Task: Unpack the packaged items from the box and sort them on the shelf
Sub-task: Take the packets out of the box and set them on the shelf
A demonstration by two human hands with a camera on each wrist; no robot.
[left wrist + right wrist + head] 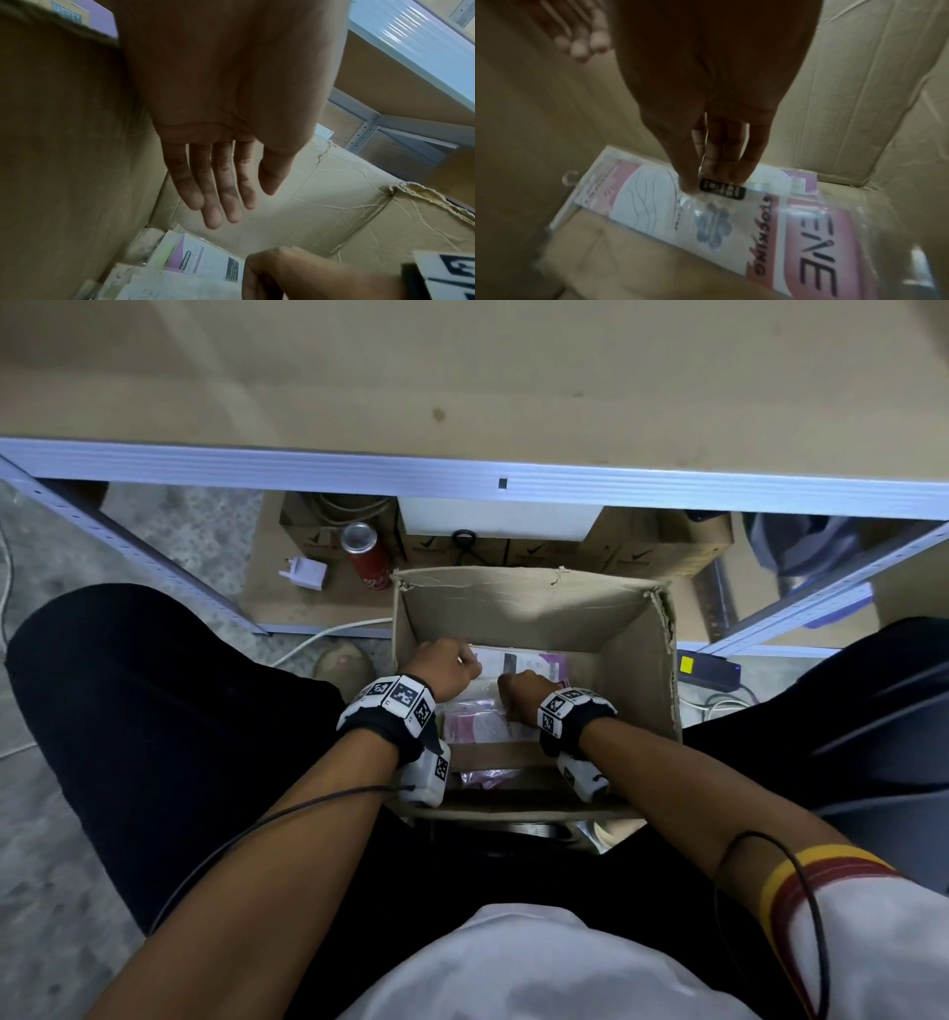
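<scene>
An open cardboard box [539, 608] stands on the floor between my knees, below the shelf board [462, 377]. Flat pink-and-white stocking packages [477, 726] in clear plastic lie at its bottom. In the right wrist view my right hand [713, 182] reaches down and pinches the clear wrapper of the top stocking package [731, 223] between thumb and fingers. My left hand [231, 203] hovers inside the box with straight fingers, holding nothing, above another package [205, 261]. In the head view both hands, left [472, 662] and right [508, 695], sit close together over the packages.
Under the shelf's metal rail [462, 474] stand a red can [367, 557], a white plug adapter [308, 572] and brown cartons [642, 546]. A white cable [328, 634] runs left of the box. A black device with a yellow label [708, 667] lies to its right.
</scene>
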